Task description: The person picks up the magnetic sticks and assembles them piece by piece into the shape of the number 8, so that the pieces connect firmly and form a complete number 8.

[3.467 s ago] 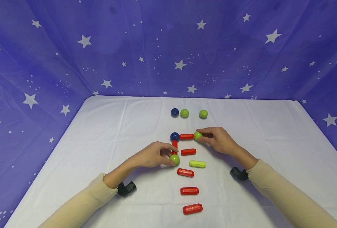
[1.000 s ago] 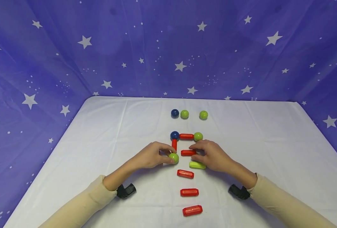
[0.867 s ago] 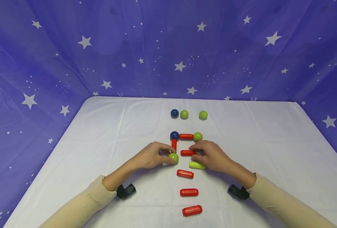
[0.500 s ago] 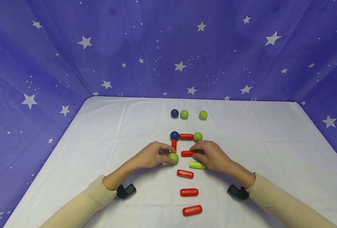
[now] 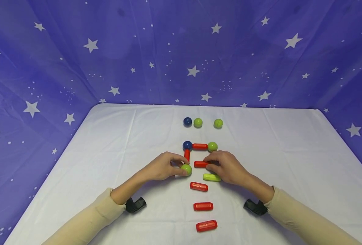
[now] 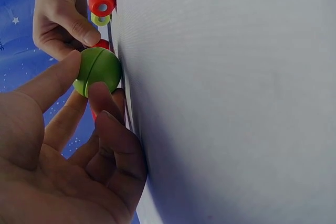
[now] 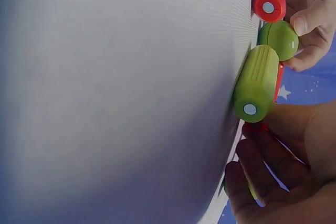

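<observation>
My left hand [image 5: 163, 166] pinches a green ball [image 5: 186, 169] between thumb and fingers. From that ball a red stick [image 5: 187, 156] runs up to a blue ball [image 5: 187, 145]. A second red stick [image 5: 200, 146] joins the blue ball to another green ball [image 5: 212, 146] on the right. My right hand [image 5: 228, 167] grips the right end of a loose red stick [image 5: 200, 164], whose left end lies a little right of the held ball. Just below the right fingers is a yellow-green stick [image 5: 211, 177]. In the left wrist view, the green ball [image 6: 98, 71] shows a seam.
Behind the joined pieces sit a blue ball [image 5: 187, 121] and two green balls, one near [image 5: 198, 123] and one farther right [image 5: 218, 123]. Three red sticks lie in front: an upper one [image 5: 199, 186], a middle one [image 5: 203, 206] and a lower one [image 5: 206, 226]. A white cloth [image 5: 131, 126] covers the table.
My right hand has let go of the upper right green ball, moved down and taken hold of the loose red stick, which has shifted slightly. My left hand stays on its green ball.
</observation>
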Available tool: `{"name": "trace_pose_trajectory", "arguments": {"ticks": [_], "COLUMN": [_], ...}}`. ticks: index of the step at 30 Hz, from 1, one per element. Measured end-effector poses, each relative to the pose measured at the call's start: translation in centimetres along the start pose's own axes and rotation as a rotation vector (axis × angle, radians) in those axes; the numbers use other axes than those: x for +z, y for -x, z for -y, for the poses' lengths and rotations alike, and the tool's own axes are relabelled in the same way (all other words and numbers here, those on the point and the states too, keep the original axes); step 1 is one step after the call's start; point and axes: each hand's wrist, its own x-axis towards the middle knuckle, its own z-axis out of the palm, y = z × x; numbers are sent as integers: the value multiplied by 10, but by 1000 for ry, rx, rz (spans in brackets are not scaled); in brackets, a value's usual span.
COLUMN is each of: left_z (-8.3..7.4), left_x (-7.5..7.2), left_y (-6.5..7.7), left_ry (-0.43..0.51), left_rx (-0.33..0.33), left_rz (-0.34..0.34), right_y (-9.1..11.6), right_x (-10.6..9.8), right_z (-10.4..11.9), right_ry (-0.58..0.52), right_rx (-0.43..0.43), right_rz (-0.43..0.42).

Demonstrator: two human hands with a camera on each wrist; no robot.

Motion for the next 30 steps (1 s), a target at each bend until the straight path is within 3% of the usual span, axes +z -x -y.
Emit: {"name": "trace_pose_trajectory", "arguments": {"ticks": [16,30], "left_z": [2,1], "left_x": [1,0], "left_y": [-2,-1], "left_ry": [13,11], "left_rx": [-6,-5], "left_rz": [-1,6], "right_y": [10,12], "right_x": [-1,1], "right_z": [13,14], "right_ry": [-63,-77], "right_rx": [38,18], "right_rz": [56,44]}}
